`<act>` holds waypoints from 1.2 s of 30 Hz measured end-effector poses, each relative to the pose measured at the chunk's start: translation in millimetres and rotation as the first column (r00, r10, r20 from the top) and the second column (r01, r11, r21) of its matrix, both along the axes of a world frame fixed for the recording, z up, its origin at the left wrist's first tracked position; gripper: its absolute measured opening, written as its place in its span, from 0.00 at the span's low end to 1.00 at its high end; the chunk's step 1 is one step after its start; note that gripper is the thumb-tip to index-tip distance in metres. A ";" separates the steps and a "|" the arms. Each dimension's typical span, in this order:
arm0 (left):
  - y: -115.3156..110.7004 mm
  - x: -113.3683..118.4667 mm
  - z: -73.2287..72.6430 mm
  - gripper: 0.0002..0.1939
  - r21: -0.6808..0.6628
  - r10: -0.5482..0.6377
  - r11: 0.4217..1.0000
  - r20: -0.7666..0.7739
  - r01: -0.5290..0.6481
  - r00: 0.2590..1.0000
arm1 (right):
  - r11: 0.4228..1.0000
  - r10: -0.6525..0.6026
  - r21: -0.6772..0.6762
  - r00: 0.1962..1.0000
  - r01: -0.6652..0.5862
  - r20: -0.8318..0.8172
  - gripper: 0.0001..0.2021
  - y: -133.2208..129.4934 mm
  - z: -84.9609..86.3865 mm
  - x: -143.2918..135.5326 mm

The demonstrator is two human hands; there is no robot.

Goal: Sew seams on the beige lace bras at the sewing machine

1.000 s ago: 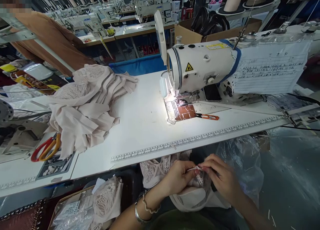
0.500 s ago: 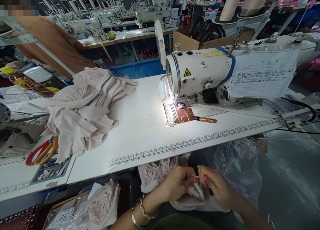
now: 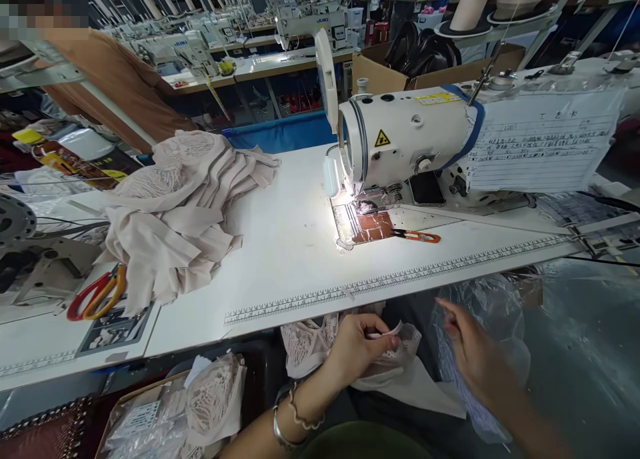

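My left hand (image 3: pixel 356 350) pinches the edge of a beige lace bra (image 3: pixel 433 387) on my lap, just below the table's front edge. Its lace cups lie to the left of and behind that hand, and a plain fabric wing stretches to the right. My right hand (image 3: pixel 473 352) is off the fabric, in front of a clear plastic bag (image 3: pixel 505 326). Its index finger points out, the thumb stands apart, and nothing shows between them; the other fingers are partly hidden and blurred. Above sits a white sewing machine (image 3: pixel 407 136), its lamp lit over the needle area.
Orange thread snips (image 3: pixel 417 236) lie by the needle plate. A pile of beige bra pieces (image 3: pixel 175 226) covers the table's left side, near red-and-yellow-handled scissors (image 3: pixel 97 296). Below stands a box with packaged items (image 3: pixel 143 419). A person in a brown shirt (image 3: pixel 110 79) is at the far left.
My right hand has let go of the bra and moved right, away from my left hand. My left hand keeps its pinch. The view has shifted slightly.
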State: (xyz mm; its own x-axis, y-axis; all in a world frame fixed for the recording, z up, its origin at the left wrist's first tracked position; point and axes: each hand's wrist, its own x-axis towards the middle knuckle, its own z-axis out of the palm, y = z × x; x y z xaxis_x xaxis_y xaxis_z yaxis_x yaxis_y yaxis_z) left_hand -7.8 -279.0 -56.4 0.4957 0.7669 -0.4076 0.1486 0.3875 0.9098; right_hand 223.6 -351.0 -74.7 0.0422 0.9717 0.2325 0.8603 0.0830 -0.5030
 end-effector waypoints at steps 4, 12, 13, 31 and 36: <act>1.4 -0.3 -2.9 0.26 0.035 -0.007 0.999 0.043 0.005 0.999 | 0.946 0.279 0.160 0.959 -0.283 0.044 0.26 -3.9 11.2 -36.2; 0.7 -2.3 -1.5 0.25 0.054 -0.029 0.998 0.121 0.023 0.992 | 0.897 0.278 0.260 0.914 -0.356 0.294 0.29 8.9 22.9 -50.4; 0.7 -2.3 -1.3 0.25 0.053 -0.029 0.998 0.128 0.023 0.991 | 0.897 0.276 0.263 0.915 -0.355 0.293 0.29 9.5 22.5 -50.7; 0.4 -2.8 0.5 0.19 0.035 -0.036 0.999 0.133 0.032 0.990 | 0.903 0.254 0.295 0.942 -0.312 0.219 0.24 8.3 15.7 -53.5; -0.2 -2.7 2.0 0.16 0.188 -0.081 0.980 0.101 0.061 0.992 | 0.947 0.282 0.190 0.953 -0.258 -0.109 0.24 6.3 14.8 -61.2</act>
State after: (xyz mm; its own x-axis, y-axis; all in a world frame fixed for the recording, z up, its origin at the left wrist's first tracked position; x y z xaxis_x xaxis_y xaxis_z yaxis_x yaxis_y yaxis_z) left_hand -10.5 -279.2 -54.4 0.5849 0.7850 -0.2042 0.0671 0.2040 0.9767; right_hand 162.4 -344.7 -59.9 -0.1741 0.8967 0.4070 0.7196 0.3980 -0.5690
